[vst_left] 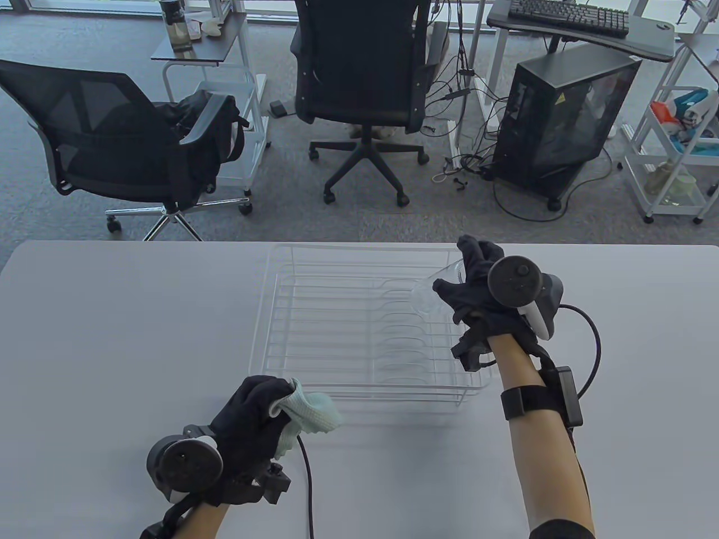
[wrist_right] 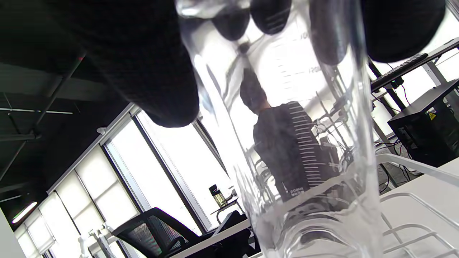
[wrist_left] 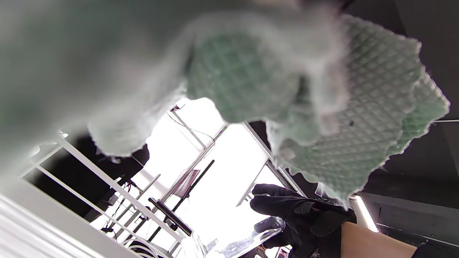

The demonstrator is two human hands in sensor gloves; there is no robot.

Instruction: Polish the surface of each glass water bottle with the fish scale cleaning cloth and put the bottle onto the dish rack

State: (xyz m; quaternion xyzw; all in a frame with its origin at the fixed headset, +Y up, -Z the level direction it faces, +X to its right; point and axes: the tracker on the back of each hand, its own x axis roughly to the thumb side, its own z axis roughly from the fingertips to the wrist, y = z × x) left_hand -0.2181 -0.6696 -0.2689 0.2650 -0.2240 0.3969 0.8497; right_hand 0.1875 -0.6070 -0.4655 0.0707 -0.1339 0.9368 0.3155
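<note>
A clear glass bottle with printed measuring marks is gripped by my right hand over the right end of the white wire dish rack. It lies tilted, its base pointing left into the rack. In the right wrist view the glass bottle fills the frame, with my gloved fingers curled round its top. My left hand holds a bunched pale green fish scale cloth near the rack's front left corner. That cloth covers most of the left wrist view, with the right hand and bottle beyond.
The rack stands mid-table on a white tabletop. Beyond the far edge are two office chairs, a small side table, a computer tower with loose cables and a white trolley.
</note>
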